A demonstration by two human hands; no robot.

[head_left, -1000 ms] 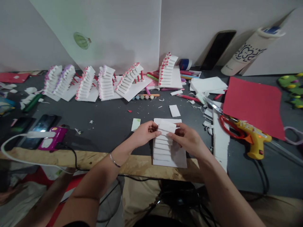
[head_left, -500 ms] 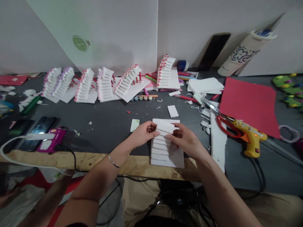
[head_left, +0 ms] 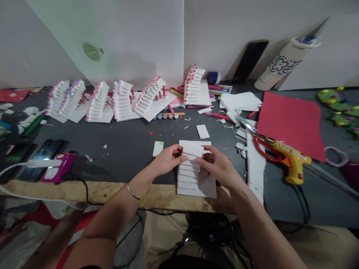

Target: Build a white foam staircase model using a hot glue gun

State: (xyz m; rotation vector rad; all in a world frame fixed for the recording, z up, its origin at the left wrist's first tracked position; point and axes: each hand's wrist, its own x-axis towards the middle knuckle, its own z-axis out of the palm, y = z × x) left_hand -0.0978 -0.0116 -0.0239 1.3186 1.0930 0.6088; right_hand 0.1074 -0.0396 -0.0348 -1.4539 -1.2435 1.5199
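Note:
Between my two hands is a small white model staircase [head_left: 188, 172] with a row of steps, standing on a white base sheet [head_left: 208, 186] at the table's front edge. My left hand [head_left: 171, 157] grips the upper left side of the staircase, thumb on the step face and fingers curled behind. On the upper right side, my right hand [head_left: 215, 162] holds it likewise, its thumb on a step and the other fingers behind. A bit of red shows beside the right fingers; what it belongs to is mostly hidden.
Several finished model staircases [head_left: 123, 101] with coloured trim line the back. At right lie a yellow glue gun [head_left: 295, 164], red-handled scissors [head_left: 265, 151] and a red sheet [head_left: 288, 125]. Phones [head_left: 42, 157] and a purple power bank [head_left: 59, 167] lie left. Paper scraps [head_left: 241, 147] are scattered about.
The whole view has shifted slightly, with things appearing a little further left. Both hands keep their hold on the staircase, with no clear movement against it.

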